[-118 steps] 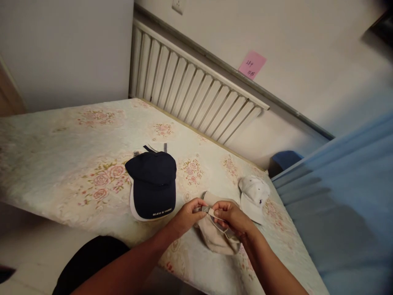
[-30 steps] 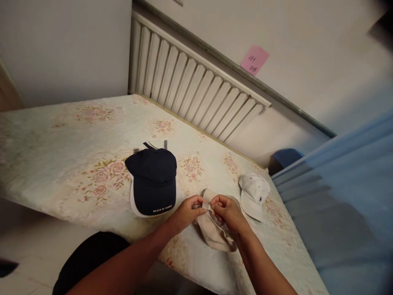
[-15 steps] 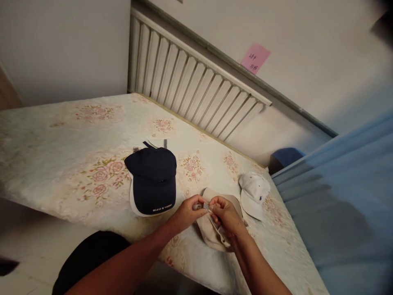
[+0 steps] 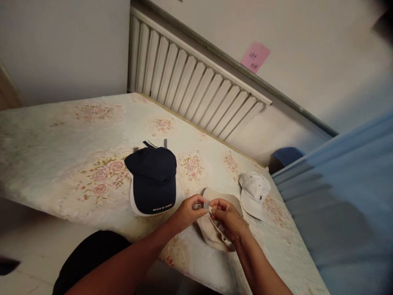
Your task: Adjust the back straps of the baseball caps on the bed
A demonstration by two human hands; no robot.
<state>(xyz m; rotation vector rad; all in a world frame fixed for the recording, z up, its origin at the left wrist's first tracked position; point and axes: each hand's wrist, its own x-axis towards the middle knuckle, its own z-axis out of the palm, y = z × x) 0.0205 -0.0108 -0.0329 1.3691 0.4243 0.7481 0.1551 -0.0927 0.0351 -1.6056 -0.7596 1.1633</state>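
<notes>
In the head view, pinches a small grey buckle (image 4: 206,205) with the left hand (image 4: 186,214), between thumb and index finger drawn narrow around it. Just beside the buckle, grips the end of a pale strap (image 4: 210,209) in the right hand (image 4: 227,218), with fingers likewise close together. Holds both hands almost touching, right over a beige cap (image 4: 212,236). At this size, cannot tell the strap threaded from unthreaded.

Has the beige cap lying on a flower-patterned cover (image 4: 70,151), near its front edge, with the brim beyond the hands and the crown toward the viewer. To the left, apart from the hands, shows a navy cap (image 4: 153,176) with white lettering along its brim, over a white edge (image 4: 132,200) visible beneath. To the right, near the beige cap, shows a white cap (image 4: 254,192) with a small dark emblem.

Farther off, takes in a white radiator (image 4: 184,78) along the wall, a pink note (image 4: 256,57) above it, and a blue curtain (image 4: 340,192) at the right. At lower left, includes a rounded black thing (image 4: 92,258), too dark to identify.
</notes>
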